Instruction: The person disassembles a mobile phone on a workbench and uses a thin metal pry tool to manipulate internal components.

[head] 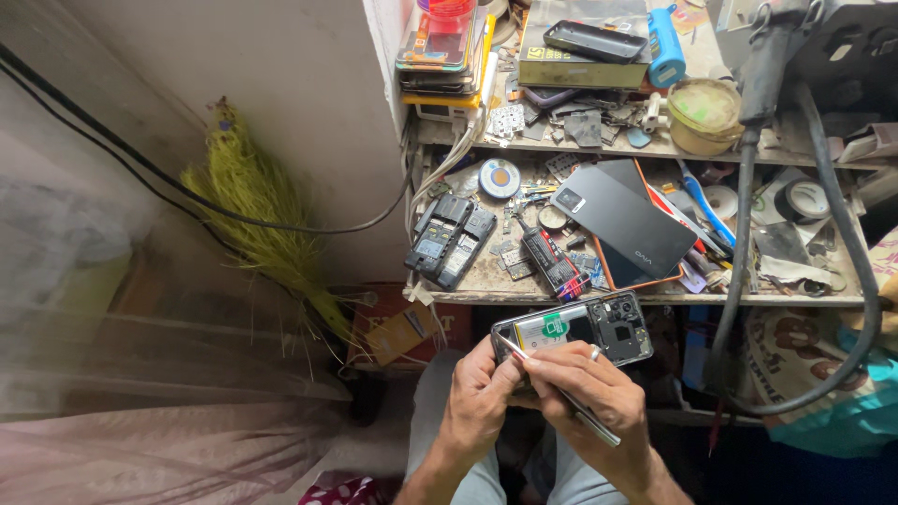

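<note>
An opened smartphone (575,328) with its back cover off shows a battery with a green sticker and a dark circuit board. My left hand (477,397) holds its lower left end from below. My right hand (591,383), a ring on one finger, grips a thin metal tool (561,393) like a pen, its tip touching the phone's left edge. Both hands sit over my lap, just in front of the lower shelf edge.
A cluttered workbench shelf (655,299) holds several phones, a black phone back (625,222), old keypad phones (449,239), a solder-wire reel (499,177) and small parts. A thick grey hose (744,234) hangs at right. A green broom (257,220) leans on the wall at left.
</note>
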